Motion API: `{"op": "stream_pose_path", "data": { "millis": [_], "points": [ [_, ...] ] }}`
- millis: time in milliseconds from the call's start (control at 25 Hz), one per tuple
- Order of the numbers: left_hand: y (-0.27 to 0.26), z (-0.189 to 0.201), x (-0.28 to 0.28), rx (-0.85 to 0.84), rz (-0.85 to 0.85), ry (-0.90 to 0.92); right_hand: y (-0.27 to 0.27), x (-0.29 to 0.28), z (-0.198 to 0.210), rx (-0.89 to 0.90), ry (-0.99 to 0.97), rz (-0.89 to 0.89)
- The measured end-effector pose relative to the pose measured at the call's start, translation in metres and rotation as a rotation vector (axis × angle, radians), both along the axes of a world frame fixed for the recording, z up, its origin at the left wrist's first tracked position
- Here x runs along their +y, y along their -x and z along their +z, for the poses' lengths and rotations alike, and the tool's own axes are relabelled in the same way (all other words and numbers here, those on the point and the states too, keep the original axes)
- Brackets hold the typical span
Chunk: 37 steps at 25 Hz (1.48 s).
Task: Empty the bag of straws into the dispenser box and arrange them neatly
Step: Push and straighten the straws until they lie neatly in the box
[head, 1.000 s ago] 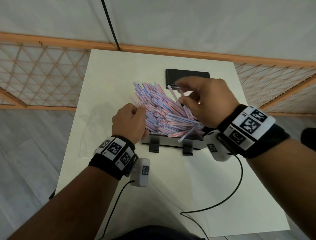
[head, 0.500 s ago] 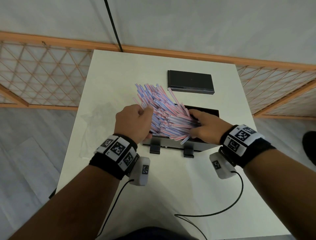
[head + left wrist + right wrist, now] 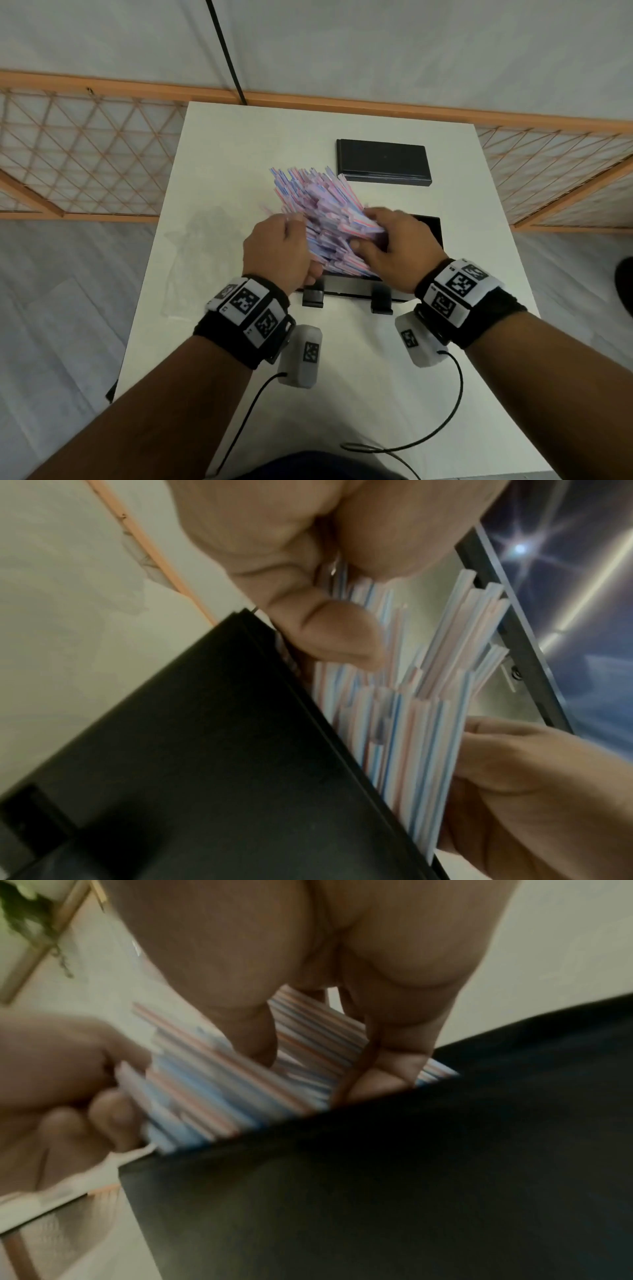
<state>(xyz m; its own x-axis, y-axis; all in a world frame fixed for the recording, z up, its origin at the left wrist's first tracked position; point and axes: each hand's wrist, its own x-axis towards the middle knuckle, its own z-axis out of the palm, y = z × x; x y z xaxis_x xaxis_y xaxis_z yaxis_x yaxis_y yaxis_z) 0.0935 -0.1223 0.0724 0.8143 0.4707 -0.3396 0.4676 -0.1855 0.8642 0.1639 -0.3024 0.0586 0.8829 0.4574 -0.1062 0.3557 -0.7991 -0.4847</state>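
Two hands on straws, frame centre.
Left hand & right hand fingers curled round bundle, leaning upper left from dispenser box on worktop.

I'm seeing a flat black rectangular lid lying far on the white table, an orange wooden lattice fence standing beyond it.

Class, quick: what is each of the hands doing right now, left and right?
Left hand: curled, gripping the straws at the box's left end.
Right hand: fingers and thumb curled round the straws.
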Motion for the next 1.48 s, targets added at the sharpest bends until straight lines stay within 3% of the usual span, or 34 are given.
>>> {"op": "stream_pose_path", "data": {
  "millis": [80,200,360,520,600,720,840,920,1080,1280,1480],
  "points": [
    [0.005,-0.001,0.001,-0.023,0.005,0.010,-0.001,0.002,0.015,0.009,-0.029,-0.016],
    [0.011,-0.008,0.009,-0.112,-0.094,-0.224,0.000,-0.009,0.023,0.063,-0.013,-0.102],
    [0.014,-0.021,0.021,-0.201,0.005,-0.251,0.014,-0.031,0.016,0.044,-0.049,-0.252],
    [0.009,-0.028,0.018,-0.022,0.170,0.020,0.027,-0.035,0.009,0.168,0.072,-0.042],
    [0.007,-0.029,0.015,0.058,0.136,0.089,0.029,-0.031,0.007,0.239,0.073,0.089],
    [0.006,-0.026,0.008,0.030,0.082,0.049,0.025,-0.020,0.000,0.216,0.149,0.179],
    [0.004,-0.027,0.001,-0.015,0.117,0.135,0.023,-0.007,0.000,0.183,0.194,0.252],
    [0.002,-0.030,-0.003,-0.033,0.144,0.193,0.024,-0.001,0.003,0.230,0.151,0.242],
    [0.001,-0.037,-0.006,-0.091,0.150,0.223,0.024,0.009,0.001,0.235,0.400,0.208],
    [-0.001,-0.038,-0.007,-0.115,0.157,0.234,0.008,0.018,0.006,0.340,0.462,0.272],
    [0.001,-0.040,-0.009,-0.151,0.108,0.174,-0.005,0.027,0.018,0.572,0.502,0.251]
  ]
}}
